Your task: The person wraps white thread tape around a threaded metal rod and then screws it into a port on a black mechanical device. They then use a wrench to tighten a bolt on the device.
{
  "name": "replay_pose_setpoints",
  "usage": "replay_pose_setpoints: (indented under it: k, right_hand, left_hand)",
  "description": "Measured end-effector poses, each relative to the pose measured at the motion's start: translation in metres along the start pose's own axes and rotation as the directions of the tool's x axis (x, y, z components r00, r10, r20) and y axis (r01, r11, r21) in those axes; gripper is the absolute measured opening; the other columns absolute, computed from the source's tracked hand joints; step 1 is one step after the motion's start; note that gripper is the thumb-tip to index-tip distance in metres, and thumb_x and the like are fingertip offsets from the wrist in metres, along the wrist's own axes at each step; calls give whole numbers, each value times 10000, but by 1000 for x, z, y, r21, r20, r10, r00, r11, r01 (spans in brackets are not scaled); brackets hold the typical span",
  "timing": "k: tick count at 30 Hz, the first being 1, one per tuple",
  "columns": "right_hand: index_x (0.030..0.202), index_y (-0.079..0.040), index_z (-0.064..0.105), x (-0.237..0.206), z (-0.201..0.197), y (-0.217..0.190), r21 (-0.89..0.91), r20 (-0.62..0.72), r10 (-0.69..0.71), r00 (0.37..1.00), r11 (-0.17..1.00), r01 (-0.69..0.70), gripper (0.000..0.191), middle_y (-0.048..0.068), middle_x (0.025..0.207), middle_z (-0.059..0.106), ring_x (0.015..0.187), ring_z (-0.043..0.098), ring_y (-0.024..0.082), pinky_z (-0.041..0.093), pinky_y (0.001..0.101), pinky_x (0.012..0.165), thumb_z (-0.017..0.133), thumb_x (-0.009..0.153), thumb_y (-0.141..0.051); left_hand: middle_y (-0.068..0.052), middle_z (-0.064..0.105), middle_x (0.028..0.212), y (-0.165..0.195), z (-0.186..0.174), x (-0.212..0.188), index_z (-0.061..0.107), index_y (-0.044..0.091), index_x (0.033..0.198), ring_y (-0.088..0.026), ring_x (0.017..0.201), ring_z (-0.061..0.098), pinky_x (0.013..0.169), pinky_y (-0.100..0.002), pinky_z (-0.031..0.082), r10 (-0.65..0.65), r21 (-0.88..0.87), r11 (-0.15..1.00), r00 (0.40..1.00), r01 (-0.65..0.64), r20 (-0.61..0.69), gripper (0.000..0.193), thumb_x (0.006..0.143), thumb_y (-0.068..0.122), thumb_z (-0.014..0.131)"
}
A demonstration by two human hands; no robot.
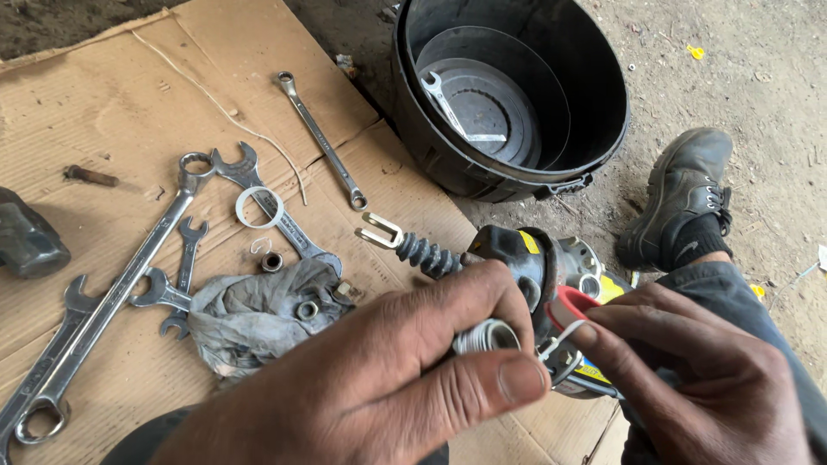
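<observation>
My left hand [405, 370] grips a small threaded metal fitting [484, 336] wrapped in white tape, pinched between thumb and fingers. My right hand [689, 379] holds a red roll of white sealing tape [573, 306], and a thin strand of tape runs from it to the fitting. Just behind both hands lies a black and silver cylinder part [525, 258] with a ribbed rubber boot and a forked metal rod end [381, 231], resting on cardboard [129, 103].
Several spanners [112, 293] lie on the cardboard at left, with a grey rag [250, 314] holding nuts, a metal ring [258, 208] and a hammer head [26, 237]. A black bucket [517, 95] holding a spanner stands behind. My black shoe [685, 194] rests on the dirt at right.
</observation>
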State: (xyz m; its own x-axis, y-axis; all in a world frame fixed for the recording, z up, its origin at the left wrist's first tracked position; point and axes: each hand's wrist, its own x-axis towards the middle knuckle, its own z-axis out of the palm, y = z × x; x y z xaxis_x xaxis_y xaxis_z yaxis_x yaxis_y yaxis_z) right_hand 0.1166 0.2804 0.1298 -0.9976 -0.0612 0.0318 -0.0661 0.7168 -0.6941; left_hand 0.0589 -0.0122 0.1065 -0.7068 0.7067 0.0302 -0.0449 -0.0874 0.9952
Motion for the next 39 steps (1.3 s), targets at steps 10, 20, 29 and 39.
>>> replay_pose_setpoints:
  k: [10, 20, 29, 39]
  right_hand:
    - [1104, -73, 795, -4, 8, -3, -26, 131, -148, 980, 988, 153, 274, 78, 1082, 746, 912, 748, 171, 600, 338, 794, 728, 840, -110]
    - [1151, -50, 689, -46, 201, 81, -144, 267, -363, 893, 901, 409, 299, 123, 1127, 676, 966, 689, 319, 589, 404, 759, 777, 891, -169]
    - [1084, -55, 710, -29, 161, 37, -42, -30, -414, 910, 910, 413, 262, 124, 1031, 709, 927, 714, 243, 610, 368, 739, 861, 900, -166]
    - [1350, -8, 608, 23, 89, -3, 505, -362, 98, 927, 856, 107, 508, 104, 1190, 567, 800, 561, 82, 519, 201, 647, 749, 884, -154]
  left_hand:
    - [24, 465, 778, -12, -80, 3, 574, 96, 1094, -59, 612, 363, 471, -228, 262, 133, -354, 872, 859, -338, -494, 300, 1081, 395, 555]
    - [-164, 732, 973, -124, -74, 59, 586, 97, 1148, -314, 924, 705, 824, -481, 527, -108, 380, 825, 776, 419, -621, 341, 1021, 409, 537]
    - [-85, 489, 717, -96, -49, 72, 593, 64, 1064, -168, 601, 427, 508, -341, 375, -205, 287, 879, 846, 380, -492, 313, 1094, 362, 503]
    - [-51, 586, 883, -77, -1, 72, 481, 78, 1390, -86, 788, 582, 616, -240, 535, -215, 149, 962, 970, 230, -113, 389, 1071, 299, 506]
